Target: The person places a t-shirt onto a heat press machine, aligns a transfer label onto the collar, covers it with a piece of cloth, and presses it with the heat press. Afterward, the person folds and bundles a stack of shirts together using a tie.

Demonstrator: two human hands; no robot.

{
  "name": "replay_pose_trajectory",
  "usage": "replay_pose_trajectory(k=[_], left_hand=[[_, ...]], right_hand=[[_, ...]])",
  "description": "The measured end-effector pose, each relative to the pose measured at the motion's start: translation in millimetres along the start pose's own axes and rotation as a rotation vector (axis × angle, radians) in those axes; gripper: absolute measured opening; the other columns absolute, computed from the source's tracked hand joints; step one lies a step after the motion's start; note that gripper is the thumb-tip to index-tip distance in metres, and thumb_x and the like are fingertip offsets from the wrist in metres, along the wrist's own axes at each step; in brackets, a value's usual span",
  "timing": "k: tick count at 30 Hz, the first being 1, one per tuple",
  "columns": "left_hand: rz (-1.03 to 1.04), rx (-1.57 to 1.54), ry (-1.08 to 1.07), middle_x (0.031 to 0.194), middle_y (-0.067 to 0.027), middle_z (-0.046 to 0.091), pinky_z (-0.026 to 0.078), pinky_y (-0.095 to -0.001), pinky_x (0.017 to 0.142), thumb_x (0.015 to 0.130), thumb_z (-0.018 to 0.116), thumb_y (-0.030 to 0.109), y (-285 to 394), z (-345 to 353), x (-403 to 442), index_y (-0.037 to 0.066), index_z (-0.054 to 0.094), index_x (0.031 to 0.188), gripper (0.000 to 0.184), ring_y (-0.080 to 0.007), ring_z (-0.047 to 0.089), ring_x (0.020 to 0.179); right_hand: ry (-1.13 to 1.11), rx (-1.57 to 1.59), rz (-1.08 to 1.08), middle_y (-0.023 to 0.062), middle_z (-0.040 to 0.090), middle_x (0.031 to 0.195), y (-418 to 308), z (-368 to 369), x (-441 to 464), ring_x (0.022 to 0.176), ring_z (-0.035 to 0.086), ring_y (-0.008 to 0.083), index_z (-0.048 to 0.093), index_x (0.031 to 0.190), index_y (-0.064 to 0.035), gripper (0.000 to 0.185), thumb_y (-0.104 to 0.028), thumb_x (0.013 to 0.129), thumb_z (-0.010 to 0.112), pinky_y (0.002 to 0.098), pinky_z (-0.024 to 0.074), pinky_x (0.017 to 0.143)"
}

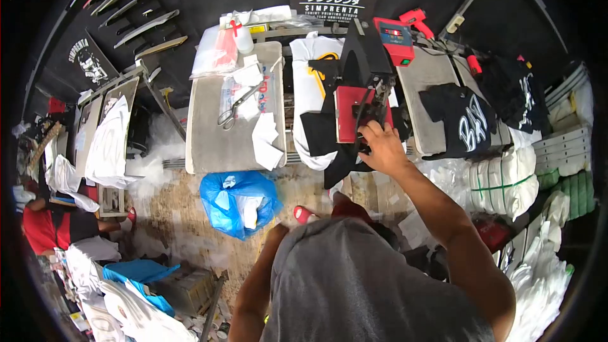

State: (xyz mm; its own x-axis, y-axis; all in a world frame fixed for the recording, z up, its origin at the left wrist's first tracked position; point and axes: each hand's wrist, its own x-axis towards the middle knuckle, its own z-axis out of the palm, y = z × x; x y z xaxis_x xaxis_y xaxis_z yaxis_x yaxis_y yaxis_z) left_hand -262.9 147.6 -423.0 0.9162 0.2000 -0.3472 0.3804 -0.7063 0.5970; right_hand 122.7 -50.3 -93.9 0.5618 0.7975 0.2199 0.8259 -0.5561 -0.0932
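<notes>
My right hand [384,149] is closed round the black handle [364,142] at the front of a heat press [347,114]. The press has a red housing and a tall black upright behind it. Black fabric [318,134] sticks out from under the press, over a white garment [311,79] with a yellow and black print. My left hand [277,233] hangs low beside my body, near a blue plastic bag [235,218] with white cloth in it. Its fingers are too small and hidden to make out.
Scissors [235,107] and white scraps lie on the grey board [202,130] at left. A black printed T-shirt [461,117] lies at right, near a red control box [396,41] and a red heat gun [417,22]. Another person [47,228] sits at far left.
</notes>
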Motion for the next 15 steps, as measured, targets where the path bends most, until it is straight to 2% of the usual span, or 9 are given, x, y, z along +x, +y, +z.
replay_pose_trajectory(k=[1,3,6,9,10,12,13,14,15], left_hand=[[0.089,0.293,-0.159,0.098,-0.0195,0.072,0.054,-0.0480,0.078,0.086,0.064,0.027,-43.4,12.4,-37.9,0.004,0.072,0.089,0.024,-0.0377,0.068,0.089],[-0.224,0.437,-0.358,0.097,-0.0174,0.073,0.056,-0.0488,0.080,0.089,0.065,0.033,-74.2,17.1,-102.2,0.005,0.075,0.087,0.029,-0.0368,0.070,0.092],[-0.467,0.073,-0.308,0.098,-0.0166,0.073,0.055,-0.0503,0.082,0.090,0.060,0.028,-123.0,44.2,-185.7,0.007,0.075,0.089,0.025,-0.0369,0.069,0.090],[-0.543,-0.559,0.218,0.095,-0.0169,0.072,0.053,-0.0526,0.083,0.092,0.058,0.027,-122.6,58.6,-177.3,0.007,0.073,0.087,0.025,-0.0384,0.068,0.087],[-0.308,0.217,-0.379,0.097,-0.0194,0.070,0.051,-0.0551,0.083,0.090,0.058,0.026,-136.1,38.1,-157.3,0.006,0.070,0.090,0.023,-0.0408,0.066,0.087],[-0.278,0.325,-0.159,0.095,-0.0223,0.067,0.053,-0.0519,0.075,0.091,0.055,0.019,-56.5,-28.2,-101.3,0.007,0.066,0.095,0.017,-0.0444,0.063,0.088],[0.015,0.210,0.352,0.089,-0.0218,0.066,0.052,-0.0502,0.072,0.093,0.054,0.018,-62.3,-20.9,-76.5,0.006,0.064,0.090,0.016,-0.0451,0.062,0.085],[-0.054,0.044,0.317,0.087,-0.0217,0.064,0.050,-0.0508,0.071,0.094,0.054,0.016,-37.1,-44.9,-39.1,0.005,0.062,0.088,0.015,-0.0451,0.062,0.083],[-0.169,-0.110,0.324,0.090,-0.0223,0.066,0.051,-0.0486,0.073,0.097,0.053,0.018,34.3,-97.7,-3.2,0.003,0.064,0.092,0.019,-0.0435,0.064,0.086]], right_hand=[[-0.091,0.066,0.006,0.0075,0.056,0.117,-4.2,-13.1,-5.2,0.103,0.058,0.0380,0.059,0.123,-0.0125,0.064,-0.029,0.066,0.084,0.0505,0.0490,0.084],[-0.254,0.074,0.009,0.0124,0.058,0.129,-18.6,-69.4,-21.8,0.112,0.061,0.0448,0.058,0.128,-0.0101,0.069,-0.039,0.070,0.081,0.0511,0.0525,0.093],[-0.382,0.393,-0.124,0.0191,0.063,0.129,-3.9,-182.7,2.4,0.112,0.064,0.0397,0.058,0.131,-0.0084,0.070,-0.040,0.073,0.081,0.0445,0.0535,0.095],[-0.049,0.341,-0.170,0.0136,0.074,0.104,17.7,-240.8,55.1,0.092,0.072,0.0337,0.067,0.119,-0.0082,0.041,-0.030,0.085,0.071,0.0429,0.0562,0.085],[0.042,0.293,-0.073,0.0134,0.073,0.105,18.2,-255.5,82.6,0.092,0.071,0.0348,0.068,0.118,-0.0095,0.032,-0.026,0.091,0.065,0.0438,0.0557,0.081],[0.355,-0.056,-0.231,0.0145,0.072,0.099,58.5,-235.5,148.0,0.098,0.066,0.0370,0.070,0.115,-0.0113,0.027,-0.023,0.092,0.064,0.0482,0.0511,0.083],[0.436,-0.068,-0.163,0.0171,0.071,0.100,73.0,-203.3,177.9,0.096,0.065,0.0385,0.071,0.112,-0.0120,0.024,-0.016,0.089,0.062,0.0510,0.0478,0.085],[-0.032,-0.046,0.192,0.0175,0.058,0.134,43.6,-213.0,187.8,0.124,0.054,0.0409,0.065,0.119,-0.0070,0.049,-0.047,0.100,0.044,0.0598,0.0366,0.105],[0.108,-0.058,0.250,0.0161,0.058,0.139,42.0,-175.0,203.7,0.128,0.052,0.0375,0.064,0.119,-0.0073,0.051,-0.051,0.096,0.049,0.0668,0.0329,0.104]])
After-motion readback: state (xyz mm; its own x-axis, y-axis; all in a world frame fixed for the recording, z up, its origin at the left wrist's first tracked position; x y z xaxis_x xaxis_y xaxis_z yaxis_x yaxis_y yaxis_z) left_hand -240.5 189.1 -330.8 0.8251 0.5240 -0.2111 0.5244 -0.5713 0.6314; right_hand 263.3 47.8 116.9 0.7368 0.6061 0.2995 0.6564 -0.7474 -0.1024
